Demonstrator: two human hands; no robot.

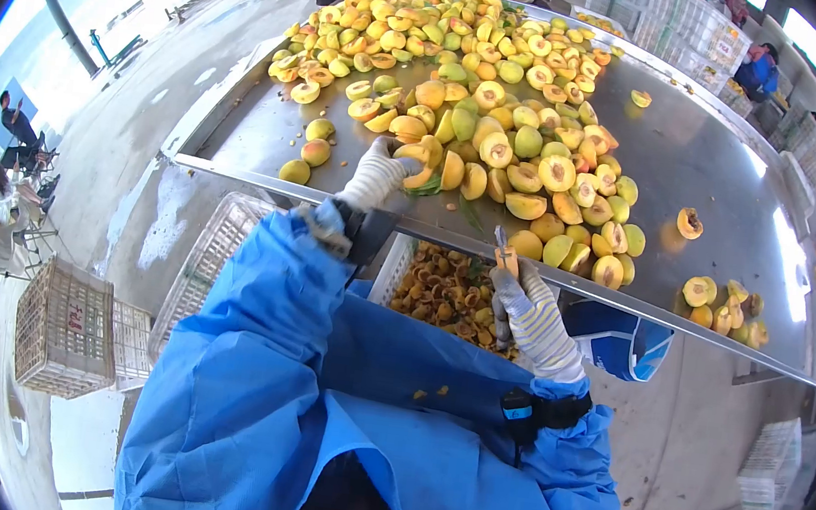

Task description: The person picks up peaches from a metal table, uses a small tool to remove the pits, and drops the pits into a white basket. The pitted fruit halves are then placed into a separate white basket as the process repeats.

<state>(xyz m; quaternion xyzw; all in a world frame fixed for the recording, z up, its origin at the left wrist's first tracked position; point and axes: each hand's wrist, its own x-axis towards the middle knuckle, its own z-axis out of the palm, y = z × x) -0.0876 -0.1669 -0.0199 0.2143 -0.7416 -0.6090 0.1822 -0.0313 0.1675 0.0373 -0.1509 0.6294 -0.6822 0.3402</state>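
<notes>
My left hand (375, 176), in a striped glove, reaches over the near edge of the metal table (666, 108). Its fingertips are at a peach half (417, 155) at the front of the pile; the fingers look curled round it. My right hand (526, 309), also gloved, is closed on a small tool (505, 253) with an orange handle and a metal tip, held upright just off the table edge. Halved yellow peaches (487, 93) are heaped across the table. Under the edge, between my arms, a white crate (396, 269) holds many brownish pieces (444, 294).
Several peach halves (724, 311) lie at the right front of the table. Empty crates (68, 327) stand on the floor at left, and a blue and white bag (617, 341) hangs below the edge at right. People (20, 123) are at the far left and right.
</notes>
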